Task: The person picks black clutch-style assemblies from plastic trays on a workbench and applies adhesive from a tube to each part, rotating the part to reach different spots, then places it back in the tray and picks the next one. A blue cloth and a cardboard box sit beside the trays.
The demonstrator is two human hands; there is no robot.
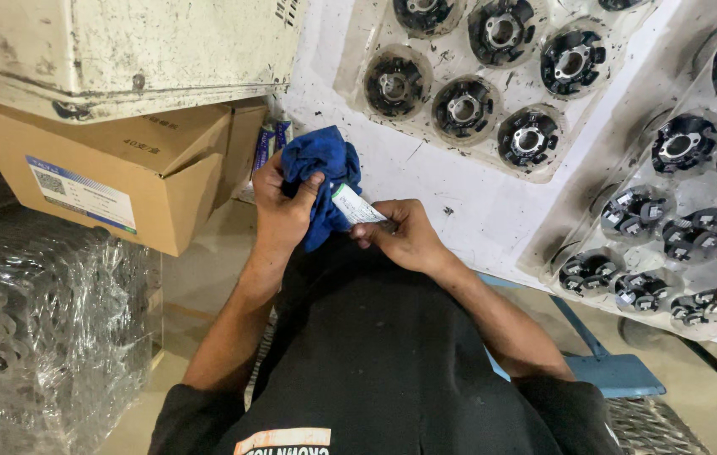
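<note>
Wiping a small part with a cloth, held close to the body.

The left hand [281, 206] is clenched around a crumpled blue cloth [322, 173]; the right hand [405, 236] pinches a small pale labelled piece [355, 205] against it, just above the black shirt. Best practice: keep the cloth bunched firmly and turn the piece with the fingertips. At left, an open brown cardboard box [122, 168] carries a white rectangular label with a blue band [80, 192]. Far right, on the white table [459, 194], clear blister trays [468, 93] hold round black parts.
</note>
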